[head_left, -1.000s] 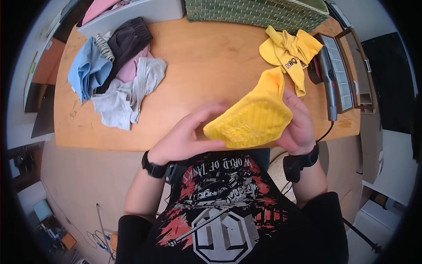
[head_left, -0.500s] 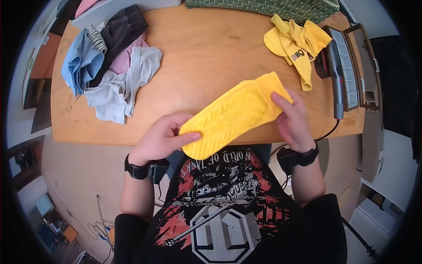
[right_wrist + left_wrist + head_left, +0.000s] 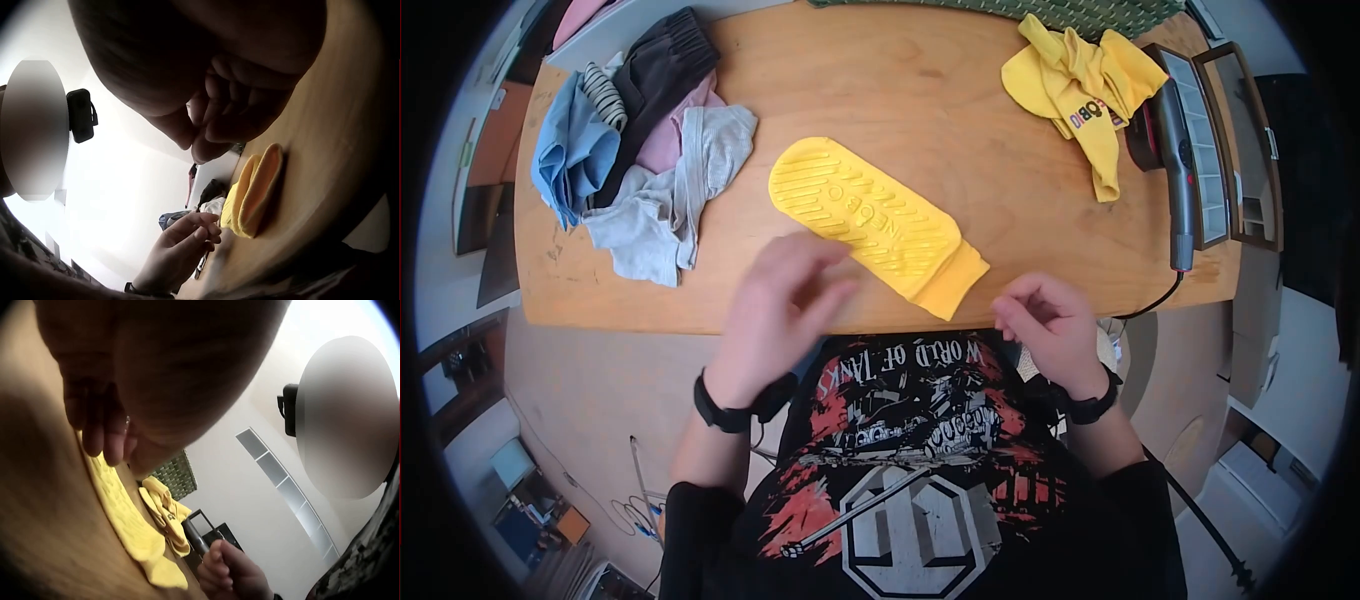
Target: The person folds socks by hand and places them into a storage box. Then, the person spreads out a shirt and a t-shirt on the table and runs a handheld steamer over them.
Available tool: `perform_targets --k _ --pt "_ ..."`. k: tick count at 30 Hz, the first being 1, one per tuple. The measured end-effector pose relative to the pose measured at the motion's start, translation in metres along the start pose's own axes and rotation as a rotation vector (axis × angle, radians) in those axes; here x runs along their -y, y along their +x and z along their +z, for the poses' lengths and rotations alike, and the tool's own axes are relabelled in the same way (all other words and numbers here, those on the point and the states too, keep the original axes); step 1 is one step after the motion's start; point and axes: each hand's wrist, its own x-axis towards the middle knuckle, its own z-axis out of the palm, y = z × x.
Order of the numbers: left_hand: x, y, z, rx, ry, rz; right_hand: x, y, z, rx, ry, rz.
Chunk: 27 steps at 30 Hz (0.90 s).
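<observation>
A yellow grip sock [image 3: 870, 220] lies flat on the table, its ribbed sole with raised lettering facing up and its cuff toward the lower right. My left hand [image 3: 785, 300], blurred, is beside the sock's near edge with loosely bent fingers and nothing in them. To the right of the cuff, my right hand [image 3: 1055, 330] hangs with relaxed, bent fingers, also holding nothing. The right wrist view shows the cuff opening of the sock [image 3: 261, 194] from its end. A crumpled heap of yellow socks [image 3: 1080, 95] lies farther back on the right.
Clothes in grey [image 3: 645, 220], blue [image 3: 570, 150], pink and black are piled on the left. A dark handheld appliance [image 3: 1175, 170] with a cord and a compartmented box [image 3: 1205, 150] with its lid up stand at the right edge. A green woven basket [image 3: 1000, 12] is at the back.
One second ago both hands held the sock above the table's front edge. It was turned and laid on the table sole up, and both hands have let go.
</observation>
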Motion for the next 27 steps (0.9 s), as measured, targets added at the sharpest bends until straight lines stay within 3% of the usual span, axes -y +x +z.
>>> perform_targets --k 1,2,3,5,10,14,19,27 --pt "-0.001 -0.001 0.008 -0.019 0.161 0.215 0.001 0.003 0.0 -0.015 -0.149 -0.113" --pt "-0.003 0.0 0.011 0.004 0.195 0.228 0.003 0.007 0.0 -0.026 -0.298 -0.225" --pt "-0.003 0.003 0.014 0.001 0.194 0.22 0.008 0.013 0.002 -0.017 -0.298 -0.224" --pt "-0.002 0.013 0.016 -0.093 0.261 0.303 0.019 0.027 0.008 -0.027 -0.851 -0.641" --pt "0.0 0.035 0.011 -0.103 0.293 0.349 0.01 0.035 0.01 0.087 -1.003 -0.702" --pt "-0.001 0.029 0.014 -0.046 0.131 0.384 0.008 0.031 0.019 0.203 -1.009 -0.744" --pt "0.01 0.007 0.024 0.041 0.031 0.463 0.004 0.028 0.025 0.222 -0.915 -0.724" --pt "0.02 0.002 0.038 -0.006 0.125 0.516 0.002 0.026 0.018 0.247 -0.995 -0.678"
